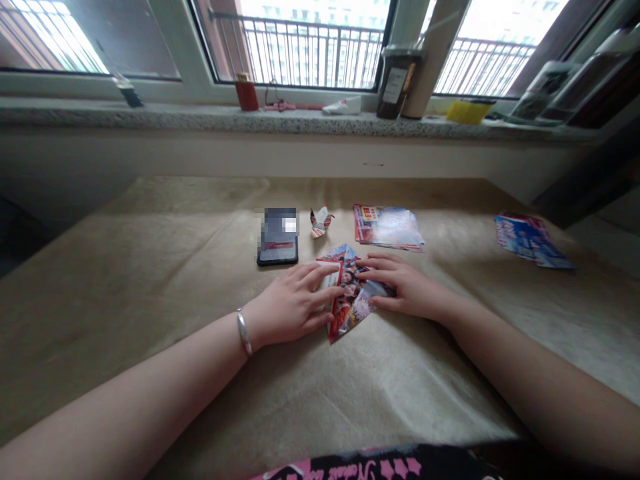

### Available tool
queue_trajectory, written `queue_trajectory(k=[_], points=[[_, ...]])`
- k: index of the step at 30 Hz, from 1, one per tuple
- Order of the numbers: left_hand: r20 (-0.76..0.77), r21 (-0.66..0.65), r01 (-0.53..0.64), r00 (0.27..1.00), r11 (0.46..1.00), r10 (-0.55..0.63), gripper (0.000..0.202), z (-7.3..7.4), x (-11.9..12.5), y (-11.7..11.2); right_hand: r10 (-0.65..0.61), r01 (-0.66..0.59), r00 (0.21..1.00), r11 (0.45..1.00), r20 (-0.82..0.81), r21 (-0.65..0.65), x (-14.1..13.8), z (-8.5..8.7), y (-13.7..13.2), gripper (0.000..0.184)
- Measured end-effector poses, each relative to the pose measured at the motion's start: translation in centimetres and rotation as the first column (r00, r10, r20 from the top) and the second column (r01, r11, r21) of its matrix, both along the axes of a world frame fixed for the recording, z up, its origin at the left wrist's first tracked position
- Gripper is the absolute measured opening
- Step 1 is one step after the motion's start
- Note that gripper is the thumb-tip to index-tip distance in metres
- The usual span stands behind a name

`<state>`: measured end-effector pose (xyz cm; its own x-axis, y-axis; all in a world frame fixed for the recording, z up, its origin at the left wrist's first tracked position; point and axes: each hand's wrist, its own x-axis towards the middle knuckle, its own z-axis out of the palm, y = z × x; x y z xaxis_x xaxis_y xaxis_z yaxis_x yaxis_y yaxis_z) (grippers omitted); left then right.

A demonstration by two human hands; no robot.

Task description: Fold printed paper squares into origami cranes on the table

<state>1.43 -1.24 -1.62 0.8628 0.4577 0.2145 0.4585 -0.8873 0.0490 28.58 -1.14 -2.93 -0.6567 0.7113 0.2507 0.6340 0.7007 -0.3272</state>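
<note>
A folded sheet of colourful printed paper (350, 300) lies on the tan table cover (150, 267) in front of me. My left hand (293, 303) rests flat on its left edge, fingers stretched out and pressing down; a silver bangle is on that wrist. My right hand (405, 287) lies flat on the paper's right side, fingers extended toward the left hand. Neither hand grips anything.
A dark phone (278, 237) lies beyond my left hand. Beside it sits a small folded paper figure (321, 221), then a stack of printed sheets (387, 228). More sheets (533, 241) lie far right. The stone windowsill (200, 119) holds a red cup, jars and a yellow box.
</note>
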Motion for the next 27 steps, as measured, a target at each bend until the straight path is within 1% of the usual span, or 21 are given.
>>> queue_trajectory(k=[3,7,12,16,20,24,27], points=[[0.027,0.036,-0.007,1.0,0.999,0.006,0.035,0.1,0.1,0.1,0.025,-0.025,0.999,1.0,0.028,0.012,0.0,0.1,0.0,0.043],[0.08,0.083,-0.023,0.997,0.996,0.016,0.03,0.4,0.0,-0.1,0.108,-0.109,0.993,0.994,0.045,0.021,-0.1,0.4,-0.1,0.037],[0.122,0.146,-0.097,0.989,0.985,0.079,0.022,0.8,-0.2,-0.2,0.114,-0.118,0.991,0.991,0.077,0.056,-0.1,0.9,-0.1,0.036],[0.1,0.142,-0.106,0.991,0.984,0.092,0.023,0.6,-0.4,0.1,0.113,-0.119,0.99,0.991,0.084,0.068,0.2,1.1,0.0,0.035],[0.049,0.099,-0.096,0.995,0.99,0.092,0.027,0.2,-0.5,0.5,0.121,-0.128,0.988,0.989,0.098,0.07,0.3,0.9,0.2,0.035],[0.009,0.085,-0.086,0.996,0.993,0.086,0.035,0.1,-0.7,0.6,0.095,-0.106,0.987,0.991,0.133,0.077,0.2,0.8,0.1,0.034],[-0.015,0.077,-0.089,0.996,0.993,0.09,0.036,0.1,-0.8,0.6,0.082,-0.095,0.984,0.992,0.159,0.077,0.1,1.1,-0.2,0.037]])
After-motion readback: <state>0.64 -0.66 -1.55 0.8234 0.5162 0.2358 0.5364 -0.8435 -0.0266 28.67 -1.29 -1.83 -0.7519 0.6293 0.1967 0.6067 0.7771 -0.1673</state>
